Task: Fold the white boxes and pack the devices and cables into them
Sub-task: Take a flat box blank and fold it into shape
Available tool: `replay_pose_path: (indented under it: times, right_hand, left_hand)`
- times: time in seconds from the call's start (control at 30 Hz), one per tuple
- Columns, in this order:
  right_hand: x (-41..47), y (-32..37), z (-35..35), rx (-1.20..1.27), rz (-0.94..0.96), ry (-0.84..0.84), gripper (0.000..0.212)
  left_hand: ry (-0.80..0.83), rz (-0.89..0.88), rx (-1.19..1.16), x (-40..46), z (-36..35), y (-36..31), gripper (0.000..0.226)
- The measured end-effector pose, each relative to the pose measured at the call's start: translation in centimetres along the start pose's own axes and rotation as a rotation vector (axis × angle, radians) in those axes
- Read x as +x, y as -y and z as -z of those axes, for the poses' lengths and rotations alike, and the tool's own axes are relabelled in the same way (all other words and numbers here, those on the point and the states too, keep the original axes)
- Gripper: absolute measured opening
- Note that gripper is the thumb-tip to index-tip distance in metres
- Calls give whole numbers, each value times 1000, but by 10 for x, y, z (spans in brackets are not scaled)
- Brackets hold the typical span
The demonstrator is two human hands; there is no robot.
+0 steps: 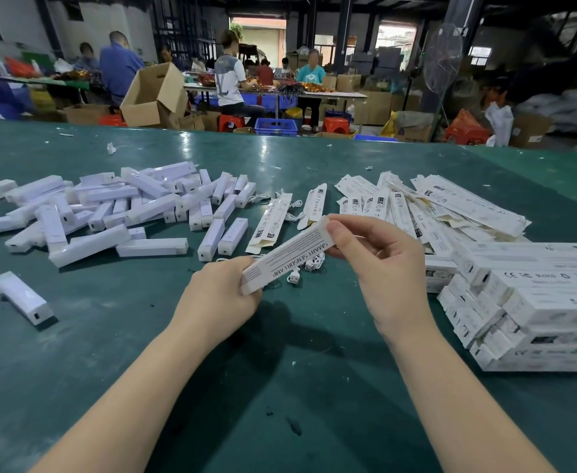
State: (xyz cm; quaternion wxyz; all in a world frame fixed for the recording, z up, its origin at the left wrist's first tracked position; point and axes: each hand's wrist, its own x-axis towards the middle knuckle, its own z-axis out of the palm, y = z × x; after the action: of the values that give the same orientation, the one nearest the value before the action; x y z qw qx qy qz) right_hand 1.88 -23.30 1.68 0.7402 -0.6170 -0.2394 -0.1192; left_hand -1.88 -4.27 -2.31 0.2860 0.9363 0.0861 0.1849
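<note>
Both hands grip white box (287, 256) | left hand (217, 295) | right hand (379, 264) | print: "SMART SENSOR LAMP"

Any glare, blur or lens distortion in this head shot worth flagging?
Head view: overhead lights glare on the green table; wide-angle bending curves its far edge; people at the back are soft; the hands' box is sharp, its print readable; the stacked boxes at right look slightly smeared.

Both hands (300, 285) gripping a white box (285, 256), green table (75, 370)

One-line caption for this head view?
Both hands, left and right, hold a long white printed cardboard box above the green table.
</note>
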Motion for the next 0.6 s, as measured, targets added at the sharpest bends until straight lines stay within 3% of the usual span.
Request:
replay_pose_path:
  times: [0.2, 0.5, 0.6]
  right_hand:
    - [2, 0, 1, 47, -20, -12, 16]
    - [5, -4, 3, 26, -26, -47, 11]
    - [4, -6, 2, -71, 0, -71, 11]
  left_hand:
    - [39, -43, -52, 2, -5, 4, 9]
    - [64, -51, -66, 1, -4, -4, 65]
    - [90, -80, -58, -1, -3, -6, 73]
